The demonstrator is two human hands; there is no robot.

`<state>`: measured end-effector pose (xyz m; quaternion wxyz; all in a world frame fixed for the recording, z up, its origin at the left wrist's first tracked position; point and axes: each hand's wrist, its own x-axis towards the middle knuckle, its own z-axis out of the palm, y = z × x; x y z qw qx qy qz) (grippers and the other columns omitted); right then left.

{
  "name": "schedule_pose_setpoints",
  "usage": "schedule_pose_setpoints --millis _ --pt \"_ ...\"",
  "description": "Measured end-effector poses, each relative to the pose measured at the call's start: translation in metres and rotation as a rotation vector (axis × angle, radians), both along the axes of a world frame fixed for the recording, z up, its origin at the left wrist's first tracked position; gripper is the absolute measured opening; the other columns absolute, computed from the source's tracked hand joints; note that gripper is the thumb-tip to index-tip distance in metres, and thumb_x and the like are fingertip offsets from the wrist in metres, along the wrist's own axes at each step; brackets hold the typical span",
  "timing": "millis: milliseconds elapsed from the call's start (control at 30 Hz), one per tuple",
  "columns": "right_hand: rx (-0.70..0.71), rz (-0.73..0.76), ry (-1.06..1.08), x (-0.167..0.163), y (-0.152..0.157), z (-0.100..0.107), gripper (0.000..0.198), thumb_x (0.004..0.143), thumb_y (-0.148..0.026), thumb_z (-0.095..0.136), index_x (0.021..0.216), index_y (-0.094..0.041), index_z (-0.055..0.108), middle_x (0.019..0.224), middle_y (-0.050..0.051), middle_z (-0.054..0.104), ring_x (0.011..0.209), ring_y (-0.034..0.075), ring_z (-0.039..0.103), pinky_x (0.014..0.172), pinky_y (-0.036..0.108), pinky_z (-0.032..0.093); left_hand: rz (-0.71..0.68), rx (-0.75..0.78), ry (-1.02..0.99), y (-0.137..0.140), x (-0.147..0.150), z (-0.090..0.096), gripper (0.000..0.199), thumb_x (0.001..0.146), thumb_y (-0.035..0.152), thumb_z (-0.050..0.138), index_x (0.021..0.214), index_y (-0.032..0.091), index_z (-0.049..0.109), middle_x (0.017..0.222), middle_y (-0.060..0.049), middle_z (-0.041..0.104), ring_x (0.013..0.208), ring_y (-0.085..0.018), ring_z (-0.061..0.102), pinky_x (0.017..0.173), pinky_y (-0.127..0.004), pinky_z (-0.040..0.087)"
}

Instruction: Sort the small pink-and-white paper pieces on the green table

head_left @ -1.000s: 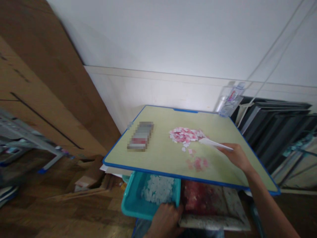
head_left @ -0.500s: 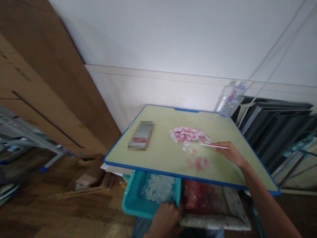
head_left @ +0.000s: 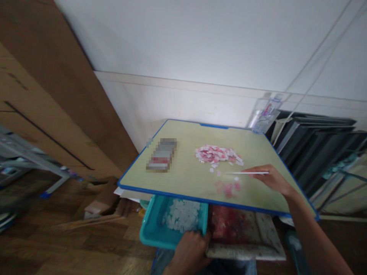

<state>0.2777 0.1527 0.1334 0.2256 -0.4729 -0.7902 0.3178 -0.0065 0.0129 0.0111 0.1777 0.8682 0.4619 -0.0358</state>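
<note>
In my right hand [head_left: 268,177] is a thin white stick [head_left: 249,173], pinched in the fingers, its tip pointing left over a pale yellow folding table [head_left: 183,164] with a blue edge. A heap of small pink and white flakes [head_left: 216,153] lies beyond the stick, a few loose ones beside it. Nearer the front edge is a smaller, blurred pink cluster [head_left: 228,188]. My left hand [head_left: 191,246] is closed at the near right corner of a teal plastic basin [head_left: 156,235], which holds many white pieces [head_left: 183,215]. Its fingertips are partly hidden.
A pixelated phone-like object [head_left: 162,154] lies on the left of the tabletop. A clear bottle [head_left: 266,114] stands at the back right corner. Dark flat panels [head_left: 318,141] lean at the right. A red-stained board or cloth [head_left: 243,231] lies below the table edge.
My right hand has drawn the stick slightly back from the heap, toward the table's near edge. A white flake now shows near the stick. My left hand stays at the basin.
</note>
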Motion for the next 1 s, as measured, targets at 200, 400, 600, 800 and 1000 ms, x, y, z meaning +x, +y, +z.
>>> schedule_pose_setpoints --millis 200,400,600,800,1000 --pt "0.065 -0.023 0.019 -0.016 0.012 -0.010 0.031 0.076 -0.035 0.050 0.094 -0.016 0.067 0.097 0.008 0.066 0.089 0.027 0.059 0.077 0.034 0.046 0.005 0.014 -0.008 0.000 0.000 -0.001 0.037 0.074 0.038 0.056 0.104 0.017 0.052 0.079 -0.010 0.060 0.072 -0.028 0.056 0.061 -0.036 0.043" --pt "0.034 -0.094 0.023 0.002 0.007 -0.017 0.034 0.073 -0.039 0.054 0.090 -0.013 0.068 0.088 0.010 0.068 0.077 0.027 0.062 0.068 0.035 0.048 0.001 0.010 -0.008 0.000 0.000 -0.002 0.040 0.074 0.039 0.056 0.107 0.017 0.051 0.080 -0.010 0.060 0.073 -0.028 0.056 0.062 -0.035 0.043" --pt "-0.063 -0.083 -0.002 0.014 0.006 -0.016 0.039 0.070 -0.042 0.057 0.086 -0.008 0.069 0.081 0.012 0.069 0.070 0.025 0.061 0.061 0.032 0.047 -0.007 0.002 0.003 0.000 0.000 0.001 0.034 0.076 0.037 0.053 0.103 0.017 0.052 0.078 -0.010 0.060 0.072 -0.028 0.056 0.062 -0.036 0.043" --pt "-0.121 0.101 0.055 -0.012 0.024 -0.016 0.038 0.071 -0.036 0.058 0.092 -0.007 0.067 0.083 0.012 0.069 0.070 0.022 0.061 0.062 0.028 0.046 -0.028 0.015 0.010 0.001 0.000 0.000 0.043 0.075 0.037 0.055 0.111 0.015 0.047 0.078 -0.010 0.060 0.071 -0.029 0.056 0.059 -0.037 0.043" --pt "-0.161 0.180 0.063 -0.031 0.032 -0.016 0.035 0.070 -0.035 0.058 0.093 -0.010 0.067 0.086 0.009 0.069 0.073 0.021 0.061 0.066 0.028 0.047 -0.021 -0.004 0.006 0.001 0.000 0.001 0.043 0.075 0.036 0.055 0.112 0.016 0.046 0.078 -0.010 0.060 0.073 -0.028 0.056 0.062 -0.036 0.042"
